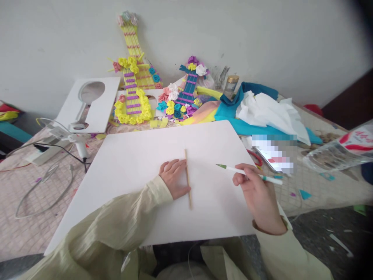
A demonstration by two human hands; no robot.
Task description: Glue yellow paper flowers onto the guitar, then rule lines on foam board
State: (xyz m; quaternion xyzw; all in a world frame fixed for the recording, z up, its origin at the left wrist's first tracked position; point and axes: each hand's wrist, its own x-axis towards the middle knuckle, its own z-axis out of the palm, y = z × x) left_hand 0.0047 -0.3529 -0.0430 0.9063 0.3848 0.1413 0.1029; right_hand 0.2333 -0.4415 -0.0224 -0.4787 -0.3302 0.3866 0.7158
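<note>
A thin tan wooden stick (188, 182) lies nearly upright in the picture on a large white board (140, 155). My left hand (174, 179) rests flat on the board beside it, fingers stretched and apart. Its fingertips and thumb touch the stick's left side. To the right, my right hand (256, 190) is closed around a white brush pen (237, 170) with a green tip. The pen slants above the board, its tip pointing left toward the stick and apart from it.
Behind the board stand a yellow paper-flower guitar (132, 95) and a blue one (186, 89). A cut-out white board (107, 93) and a glue gun (80, 146) are at left. A phone (271, 155), white crepe paper (268, 111) and a plastic bottle (335, 153) lie at right.
</note>
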